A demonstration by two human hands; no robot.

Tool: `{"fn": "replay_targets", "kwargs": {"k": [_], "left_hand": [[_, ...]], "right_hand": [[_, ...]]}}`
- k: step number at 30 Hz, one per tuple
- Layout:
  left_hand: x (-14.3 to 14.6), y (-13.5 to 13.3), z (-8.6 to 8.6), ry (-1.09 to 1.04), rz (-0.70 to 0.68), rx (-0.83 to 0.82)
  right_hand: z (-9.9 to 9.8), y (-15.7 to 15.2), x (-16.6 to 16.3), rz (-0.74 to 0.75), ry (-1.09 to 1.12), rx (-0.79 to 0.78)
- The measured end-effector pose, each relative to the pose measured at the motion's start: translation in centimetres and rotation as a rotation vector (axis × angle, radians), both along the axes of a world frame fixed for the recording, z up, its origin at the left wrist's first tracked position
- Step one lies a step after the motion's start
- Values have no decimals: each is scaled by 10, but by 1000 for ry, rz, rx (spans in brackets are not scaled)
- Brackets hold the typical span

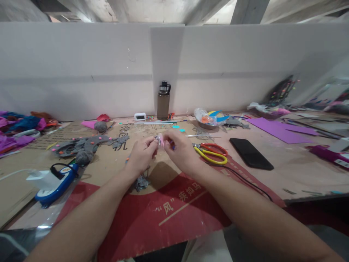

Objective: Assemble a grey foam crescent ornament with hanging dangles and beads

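Above the cardboard sheet (163,171), both hands meet around a small pink and clear shiny piece (161,141). My left hand (143,153) is closed, thumb and forefinger pinching the piece from one side. Curled in from the other side, my right hand (180,150) pinches it too, and the fingers cover most of it. The exact kind of the piece is too small to tell. A grey crumpled scrap (141,183) lies below my left hand. Scissors (211,153) with one red and one yellow handle rest just right of my right hand.
A black phone (251,153) lies to the right, near purple sheets (280,131). At the back stand a brown bottle (163,103) and a bowl (208,125) of scraps. Left are a grey dotted craft piece (89,145) and a blue power strip (56,193) with a plugged-in charger.
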State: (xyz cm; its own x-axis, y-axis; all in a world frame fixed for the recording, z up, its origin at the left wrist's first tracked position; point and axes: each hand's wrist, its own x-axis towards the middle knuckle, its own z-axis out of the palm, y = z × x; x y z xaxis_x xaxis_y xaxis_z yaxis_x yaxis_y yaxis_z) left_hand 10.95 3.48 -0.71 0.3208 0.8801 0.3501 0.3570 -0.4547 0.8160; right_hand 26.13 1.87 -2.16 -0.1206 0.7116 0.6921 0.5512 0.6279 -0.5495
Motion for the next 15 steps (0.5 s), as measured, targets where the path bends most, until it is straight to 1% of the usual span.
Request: {"fn": "replay_targets", "kwargs": {"k": [2, 3, 5, 7, 8, 10, 11, 12, 13, 15], "left_hand": [[1, -1, 0, 54, 43, 46], [1, -2, 0, 71, 47, 66], [1, -2, -1, 95, 10, 94], [0, -1, -1, 103, -40, 125], [-1, 0, -1, 95, -37, 152], [-4, 6, -2, 25, 46, 199], [-5, 9, -2, -37, 102, 192], [-7, 12, -3, -113, 133, 139], [-8, 15, -4, -198, 125, 34], [-8, 19, -5, -344, -10, -264]], "right_hand": [[-1, 1, 2, -37, -179, 47], [-1, 2, 3, -55, -238, 40], [-2, 3, 4, -84, -285, -1], [-1, 4, 6, -77, -256, -35], [1, 5, 7, -58, -210, -44], [5, 8, 10, -14, -62, -58], [7, 9, 11, 6, 25, -77], [8, 10, 13, 26, 108, -107], [9, 12, 14, 45, 181, -146], [9, 14, 15, 82, 280, -213]]}}
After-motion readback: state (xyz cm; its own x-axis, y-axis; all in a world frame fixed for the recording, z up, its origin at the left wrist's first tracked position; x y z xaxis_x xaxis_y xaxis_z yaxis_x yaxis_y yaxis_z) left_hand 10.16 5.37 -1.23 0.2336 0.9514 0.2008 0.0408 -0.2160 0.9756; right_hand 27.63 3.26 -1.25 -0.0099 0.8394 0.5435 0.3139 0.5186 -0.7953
